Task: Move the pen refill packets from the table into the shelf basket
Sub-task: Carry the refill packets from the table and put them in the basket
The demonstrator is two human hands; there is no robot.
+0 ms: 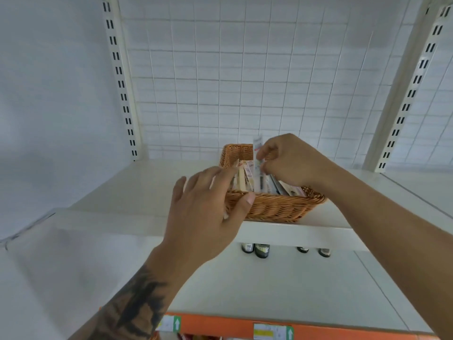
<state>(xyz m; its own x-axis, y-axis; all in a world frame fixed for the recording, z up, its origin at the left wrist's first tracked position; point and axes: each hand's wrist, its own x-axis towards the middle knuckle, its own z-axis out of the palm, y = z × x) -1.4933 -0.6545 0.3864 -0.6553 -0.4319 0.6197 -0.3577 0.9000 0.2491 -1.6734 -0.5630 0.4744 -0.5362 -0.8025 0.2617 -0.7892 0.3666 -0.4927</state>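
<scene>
Two hands over wicker basket (274, 207) on white shelf (147, 187). Right hand (291, 160) pinches one pen refill packet (258, 153) between fingertips, packet upright, lower end down among other packets (247, 177) standing inside basket. Left hand (208, 204) spread, fingers straight, holds nothing, thumb touching basket's front rim, fingertips at left rim. Wire grid panel (245, 82) behind shelf. Small bottles (262, 250) on lower shelf under front edge.

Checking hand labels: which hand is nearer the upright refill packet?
Right. The right hand pinches the upright refill packet over the wicker basket; the left hand is open at the basket's near-left corner.
</scene>
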